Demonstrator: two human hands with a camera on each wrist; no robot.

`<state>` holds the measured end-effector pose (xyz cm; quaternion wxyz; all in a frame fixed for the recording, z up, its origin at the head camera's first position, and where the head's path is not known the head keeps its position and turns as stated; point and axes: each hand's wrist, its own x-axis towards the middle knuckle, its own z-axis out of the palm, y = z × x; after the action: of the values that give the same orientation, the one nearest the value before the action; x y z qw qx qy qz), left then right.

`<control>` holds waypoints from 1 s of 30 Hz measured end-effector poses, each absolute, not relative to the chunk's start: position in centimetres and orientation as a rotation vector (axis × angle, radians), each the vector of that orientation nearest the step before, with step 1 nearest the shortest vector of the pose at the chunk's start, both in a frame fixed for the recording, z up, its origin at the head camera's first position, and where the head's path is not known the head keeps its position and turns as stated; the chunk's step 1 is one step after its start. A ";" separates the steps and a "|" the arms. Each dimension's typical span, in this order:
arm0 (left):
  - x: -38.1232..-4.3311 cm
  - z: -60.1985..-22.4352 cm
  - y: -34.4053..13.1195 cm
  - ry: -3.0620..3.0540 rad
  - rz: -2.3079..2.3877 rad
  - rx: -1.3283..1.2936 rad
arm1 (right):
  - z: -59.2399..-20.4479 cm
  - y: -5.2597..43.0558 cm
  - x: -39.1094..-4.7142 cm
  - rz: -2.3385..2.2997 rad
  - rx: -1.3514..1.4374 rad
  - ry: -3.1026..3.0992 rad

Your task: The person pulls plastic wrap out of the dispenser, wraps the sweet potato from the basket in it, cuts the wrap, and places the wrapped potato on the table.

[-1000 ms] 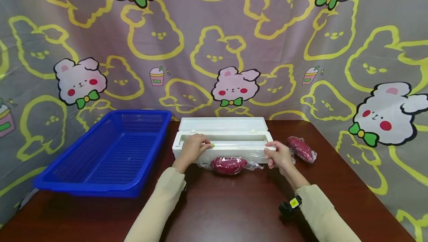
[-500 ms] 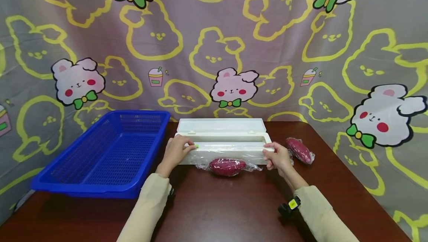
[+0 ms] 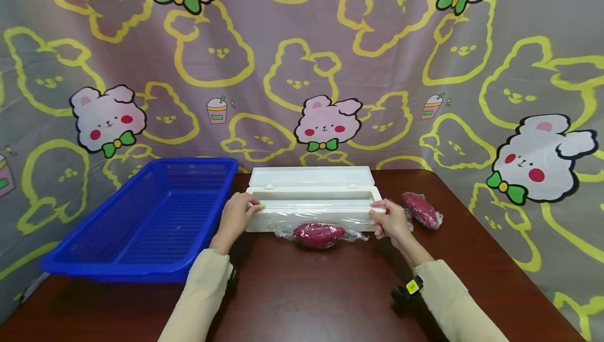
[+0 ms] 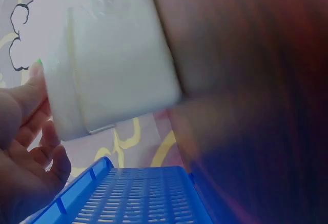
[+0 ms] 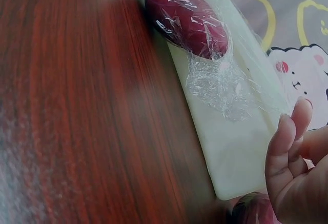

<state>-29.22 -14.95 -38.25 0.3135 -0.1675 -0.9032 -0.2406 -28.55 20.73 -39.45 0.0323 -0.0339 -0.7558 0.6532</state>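
A white cling film box point(image 3: 311, 219) lies across the table with its lid point(image 3: 311, 177) raised at the back. At its left front rim my left hand point(image 3: 234, 217) pinches a small green slider point(image 3: 263, 205). My right hand point(image 3: 392, 220) grips the box's right front corner, thumb on top. Film stretches down the front to a wrapped purple sweet potato point(image 3: 319, 235), which lies against the box. In the right wrist view its film point(image 5: 220, 88) is bunched at the end. The left wrist view shows the box end point(image 4: 120, 49) beside the curled fingers.
A blue plastic basket point(image 3: 115, 267) stands to the left of the box. Another wrapped purple sweet potato point(image 3: 421, 210) lies right of the box, near my right hand. A patterned cloth point(image 3: 264, 43) hangs behind the dark wooden table point(image 3: 306, 289).
My left hand has moved left along the box's front rim, and the green slider has gone with it to the left end. My right hand stays at the right corner.
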 end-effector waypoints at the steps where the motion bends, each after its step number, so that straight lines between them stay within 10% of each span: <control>1: -29.2 -38.3 -15.1 -2.375 -0.653 -0.431 | -39.4 20.8 -28.5 2.007 -0.101 -2.325; 19: -27.5 -37.8 -15.6 -2.384 -0.640 -0.172 | -39.1 21.5 -27.8 2.041 -0.018 -2.400; 30: -25.9 -36.1 -12.2 -2.242 -0.594 -0.493 | -37.3 22.0 -26.8 2.377 0.189 -2.440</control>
<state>-25.91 -12.18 -36.14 0.3757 -0.1928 -0.8763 -0.2320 -26.77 22.00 -37.30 -0.1346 0.0548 -0.7086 0.6905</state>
